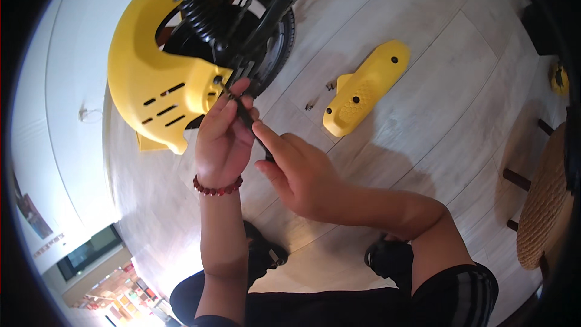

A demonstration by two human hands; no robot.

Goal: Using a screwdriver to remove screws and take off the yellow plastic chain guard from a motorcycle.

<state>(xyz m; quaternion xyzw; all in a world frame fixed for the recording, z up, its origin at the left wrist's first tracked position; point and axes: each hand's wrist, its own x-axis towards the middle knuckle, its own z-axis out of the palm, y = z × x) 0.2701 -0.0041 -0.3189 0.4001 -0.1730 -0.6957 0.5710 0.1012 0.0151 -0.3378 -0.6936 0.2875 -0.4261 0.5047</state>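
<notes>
My left hand [224, 133], a dark red bead bracelet at its wrist, pinches the upper part of a slim black tool, apparently a screwdriver [244, 115]. My right hand [302, 172] is closed round the tool's lower end. Its tip points at a dark bolt [218, 80] near the edge of a yellow plastic cover [136, 66]; whether it sits in the bolt head I cannot tell. The cover is part of a small wheeled vehicle with a black coil-spring shock absorber [193, 6] and a black tyre [284, 45].
A long yellow plastic piece [366, 88] with black round spots lies on the pale plank floor [442, 85], small dark bits [310, 106] beside it. At the right stands a woven-top stool [541, 206] with dark legs. My shoes [266, 251] are close below my hands.
</notes>
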